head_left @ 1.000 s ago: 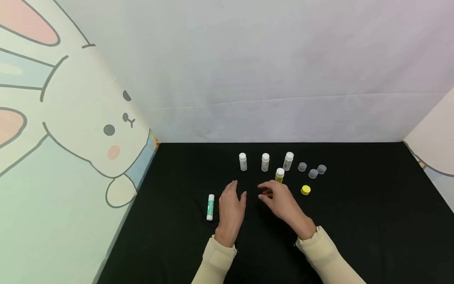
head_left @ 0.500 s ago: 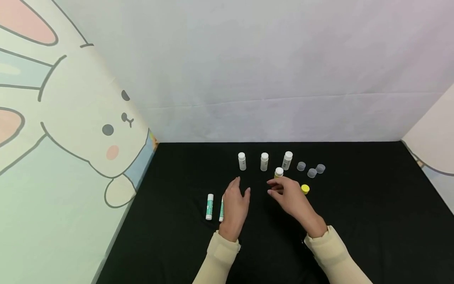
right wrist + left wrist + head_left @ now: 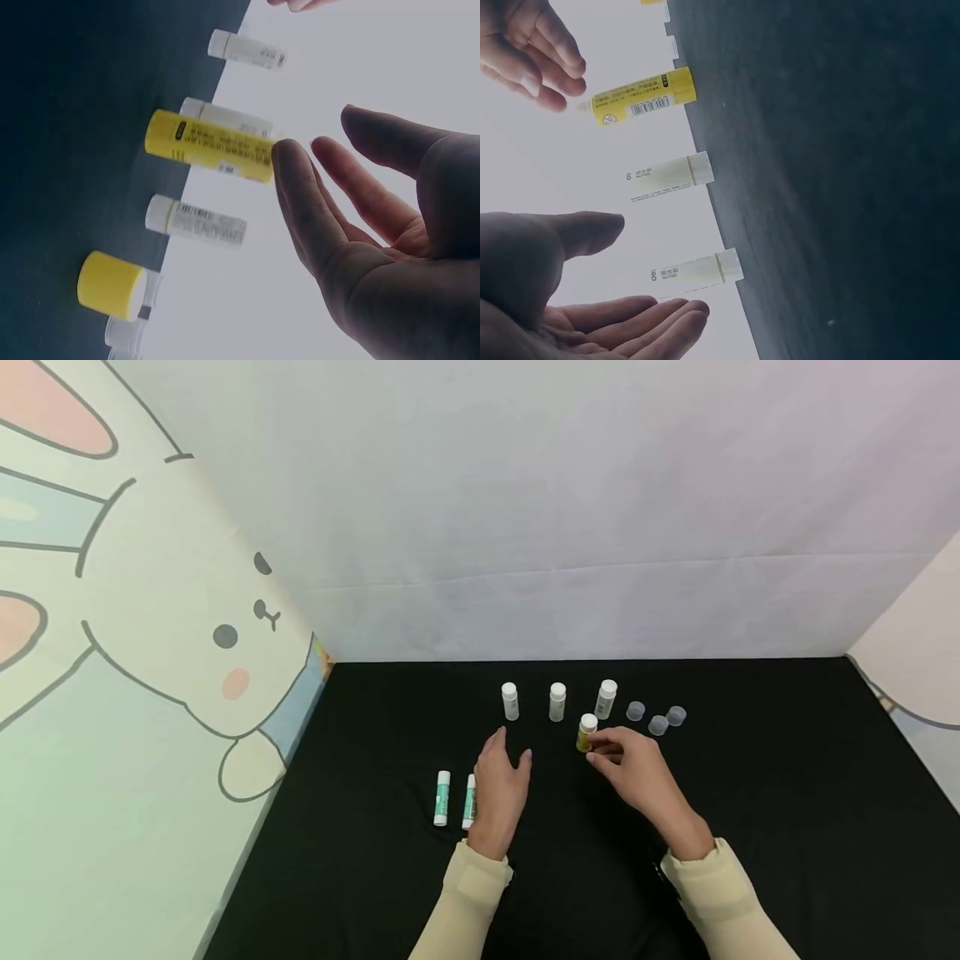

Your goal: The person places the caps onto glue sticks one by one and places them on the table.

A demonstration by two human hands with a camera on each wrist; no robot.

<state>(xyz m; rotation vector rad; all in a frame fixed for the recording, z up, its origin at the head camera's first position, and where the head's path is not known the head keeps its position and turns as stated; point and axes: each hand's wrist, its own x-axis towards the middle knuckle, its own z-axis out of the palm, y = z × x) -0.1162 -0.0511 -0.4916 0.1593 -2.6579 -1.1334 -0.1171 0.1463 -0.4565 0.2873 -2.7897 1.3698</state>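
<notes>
- Right grip (image 3: 636, 767): fingers and thumb apart, just beside upright, white-topped yellow stick (image 3: 582, 738); contact unclear.
- Left grip (image 3: 501, 792): fingers and thumb apart, left of right grip.
- Just left of left grip: green-and-white stick (image 3: 469, 802), partly hidden; another (image 3: 442, 798) beyond.
- Right of right grip's fingertips: yellow cap (image 3: 107, 285).
- Farther than both grips: three upright white sticks (image 3: 557, 702).
- Beyond right grip, toward its right: clear caps (image 3: 657, 725) on black worktop (image 3: 772, 777).
</notes>
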